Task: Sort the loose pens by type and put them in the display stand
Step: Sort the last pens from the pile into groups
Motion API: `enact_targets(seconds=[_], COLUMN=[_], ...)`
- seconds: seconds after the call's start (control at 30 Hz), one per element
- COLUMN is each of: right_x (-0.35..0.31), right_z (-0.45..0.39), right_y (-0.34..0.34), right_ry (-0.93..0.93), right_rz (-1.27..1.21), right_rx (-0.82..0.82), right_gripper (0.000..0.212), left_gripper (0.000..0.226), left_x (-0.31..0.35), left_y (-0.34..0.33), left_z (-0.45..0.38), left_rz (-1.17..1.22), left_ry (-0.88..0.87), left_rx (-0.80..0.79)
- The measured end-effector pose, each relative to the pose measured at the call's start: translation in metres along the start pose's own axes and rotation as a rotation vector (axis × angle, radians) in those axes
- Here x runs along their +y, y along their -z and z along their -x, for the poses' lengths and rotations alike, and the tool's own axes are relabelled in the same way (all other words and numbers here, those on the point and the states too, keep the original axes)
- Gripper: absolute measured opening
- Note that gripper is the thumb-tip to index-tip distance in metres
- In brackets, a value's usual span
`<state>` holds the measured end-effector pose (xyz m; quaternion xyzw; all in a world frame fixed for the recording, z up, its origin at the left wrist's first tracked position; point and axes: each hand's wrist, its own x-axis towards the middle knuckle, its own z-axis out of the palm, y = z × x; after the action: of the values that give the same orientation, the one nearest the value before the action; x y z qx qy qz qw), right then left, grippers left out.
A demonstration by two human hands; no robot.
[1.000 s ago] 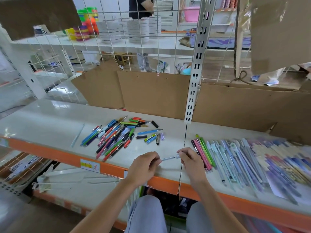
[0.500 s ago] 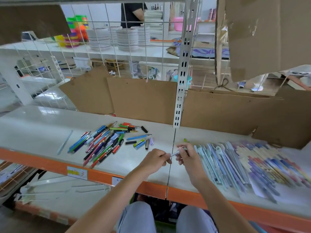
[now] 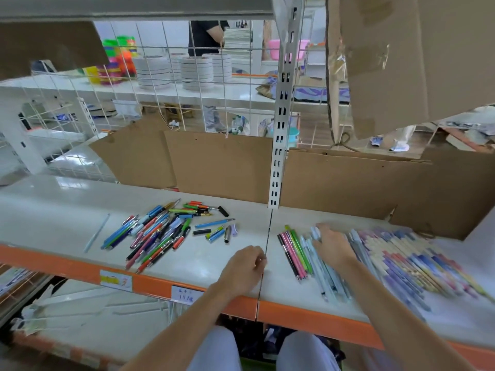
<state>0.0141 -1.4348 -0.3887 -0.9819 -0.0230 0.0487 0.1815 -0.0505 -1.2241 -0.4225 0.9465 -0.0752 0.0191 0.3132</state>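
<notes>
Since half a second ago the right hand [image 3: 332, 245] has left the pale pen both hands shared near the shelf seam and gone out over the sorted rows, fingers spread flat on the pale blue pens [image 3: 325, 271]; no pen shows between the hands now. Head view only. Right grip: fingers apart, pressing down, holding nothing I can see. Left hand [image 3: 245, 263] hangs just left of the seam, fingers curled in; whether anything small is pinched there I cannot tell. Step in hand, by my reading: laying a pale pen in with its own kind and squaring that row. Task's things: unsorted loose pens [image 3: 160, 231] lie heaped on the left shelf board [image 3: 53, 210], one pale pen [image 3: 96, 232] apart to their left; sorted rows on the right board run from pink and green pens [image 3: 293, 253] through pale blue to patterned purple pens [image 3: 401, 258]. Next move likely calls for the left hand to reach back to the heap and single out one pen by type. Around: slotted upright post [image 3: 280, 129] at the seam, cardboard sheets [image 3: 217, 162] behind, wire grid [image 3: 187, 76] above. Nothing blocks the reach; the tangled heap may make picking one pen fiddly.
</notes>
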Motion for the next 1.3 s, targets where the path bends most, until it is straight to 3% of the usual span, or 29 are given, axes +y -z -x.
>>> enact_targets(seconds=[0.1,0.2,0.43,0.63,0.77,1.0,1.2,1.3], right_x=[-0.003,-0.031,-0.121,-0.17,-0.181,-0.184,-0.183,-0.183], right_z=[0.001,0.004,0.023,0.025,0.019,0.004,-0.028,-0.047], right_y=[-0.001,-0.008,-0.06,-0.092,-0.103,-0.118,-0.109,-0.098], right_ry=[-0.058,0.034,0.336,0.399,0.436,0.464,0.322,0.279], right_rz=[0.162,0.209,0.094,-0.036,-0.077,-0.039,-0.173,-0.175], right_rx=[0.026,0.062,-0.053,-0.106,-0.126,-0.077,0.032,0.091], right_gripper=[0.04,0.037,0.031,0.032,0.032,0.029,0.022,0.021], left_gripper=[0.012,0.011,0.01,0.021,0.025,0.03,0.041,0.035], left_x=[-0.023,-0.043,-0.093,-0.139,-0.155,-0.159,-0.158,-0.157], left_y=[0.011,0.025,0.06,0.092,0.094,0.089,0.088,0.087], left_z=[0.005,0.012,0.026,0.03,0.027,0.023,0.022,0.023], left_rz=[-0.032,-0.061,-0.106,-0.298,-0.374,-0.425,-0.421,-0.419], left_ry=[0.063,0.114,0.252,0.407,0.516,0.55,0.59,0.584], left_rx=[0.045,0.097,0.267,0.463,0.428,0.387,0.313,0.322])
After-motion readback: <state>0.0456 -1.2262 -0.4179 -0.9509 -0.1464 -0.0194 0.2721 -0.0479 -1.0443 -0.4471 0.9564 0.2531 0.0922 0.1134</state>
